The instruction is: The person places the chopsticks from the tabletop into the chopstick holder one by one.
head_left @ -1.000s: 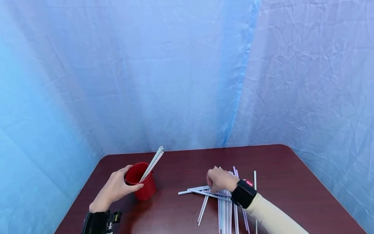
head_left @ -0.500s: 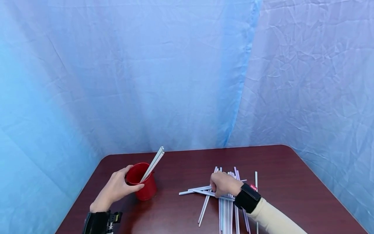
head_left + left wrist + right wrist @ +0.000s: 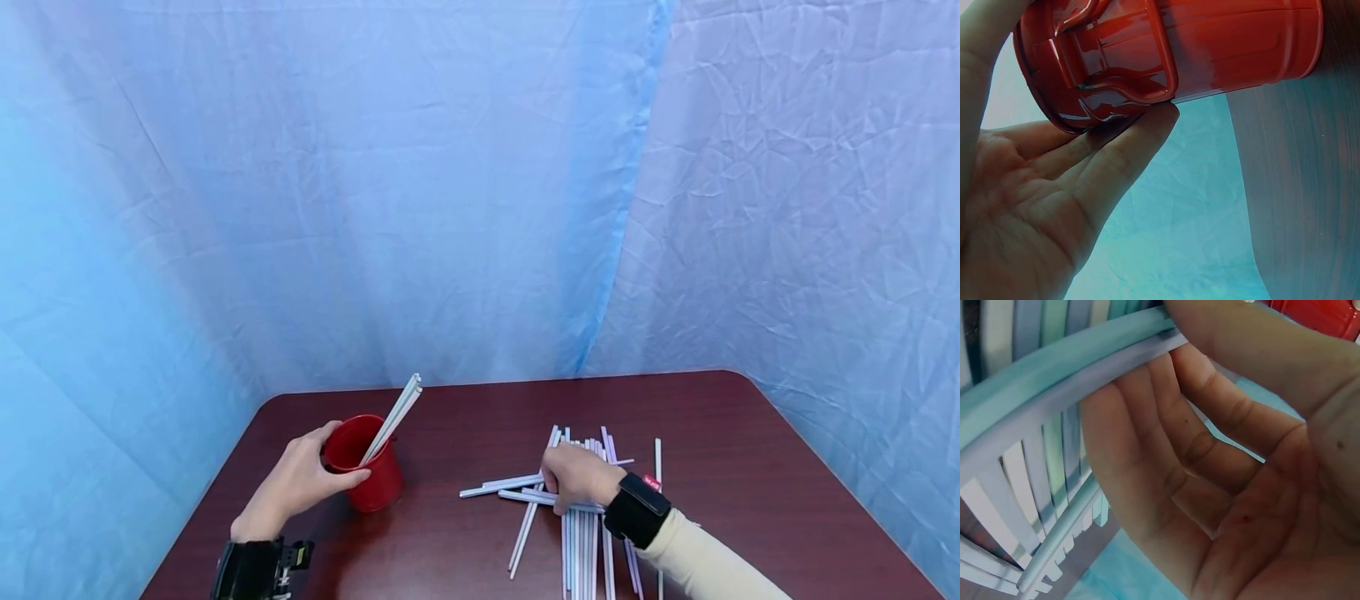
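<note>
While the left hand (image 3: 300,482) curls round the side of the small red metal cup with a handle (image 3: 365,463), thumb at the near rim and fingers at the far side, the cup stands upright on the dark reddish-brown wooden table (image 3: 465,425), left of centre. From the left wrist view, the fingertips (image 3: 1147,125) lie against the cup's handle (image 3: 1129,75). Three or so pale straws (image 3: 393,413) already stand in the cup, leaning up and to the right past the rim.

Right hand (image 3: 579,477) rests palm down on the loose pile of pale blue, white and lilac plastic straws (image 3: 581,533), right of centre on the table. Fingers bent; right wrist view shows thumb and fingers (image 3: 1147,456) closing on two straws (image 3: 1066,381) that lie crosswise over the rest. Grasp reads as a pinch on these. Most straws run lengthwise toward the person; a few lie crosswise, poking out left of the hand (image 3: 498,486).

Black wrist band (image 3: 637,508) with cream sleeve (image 3: 705,562) on right arm; black wrist mount (image 3: 251,571) on left. Crumpled blue cloth backdrop (image 3: 450,192) behind the table.
</note>
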